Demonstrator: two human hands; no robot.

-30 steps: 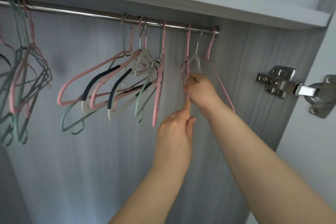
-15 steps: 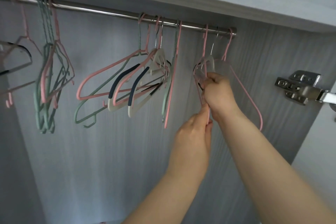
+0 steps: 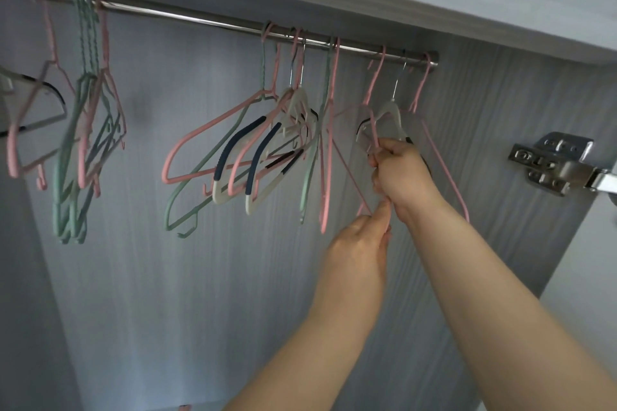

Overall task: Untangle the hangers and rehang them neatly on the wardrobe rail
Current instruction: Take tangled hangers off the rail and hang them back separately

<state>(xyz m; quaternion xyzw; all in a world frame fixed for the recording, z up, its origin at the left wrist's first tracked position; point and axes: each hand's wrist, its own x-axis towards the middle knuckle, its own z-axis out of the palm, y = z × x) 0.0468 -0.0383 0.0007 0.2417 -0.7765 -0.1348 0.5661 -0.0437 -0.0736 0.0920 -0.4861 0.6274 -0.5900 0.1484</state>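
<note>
Inside a grey wardrobe, near the rail's [image 3: 207, 18] right end, the right hand [image 3: 402, 173] gripped a white hanger [image 3: 390, 117] tangled with pink hangers [image 3: 374, 83] while the left hand [image 3: 359, 243] pinched a pink wire corner [image 3: 365, 208]

Head view, tilted upward into the wardrobe

A single wide-angle camera looks up at the rail [image 3: 213, 18] from close below, both forearms reaching in from the lower right, the door hinge [image 3: 551, 162] at the right edge.

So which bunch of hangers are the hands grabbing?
The small bunch at the rail's right end, next to the metal hinge. Both the left hand and right hand grip it; the other bunches hang untouched.
</note>
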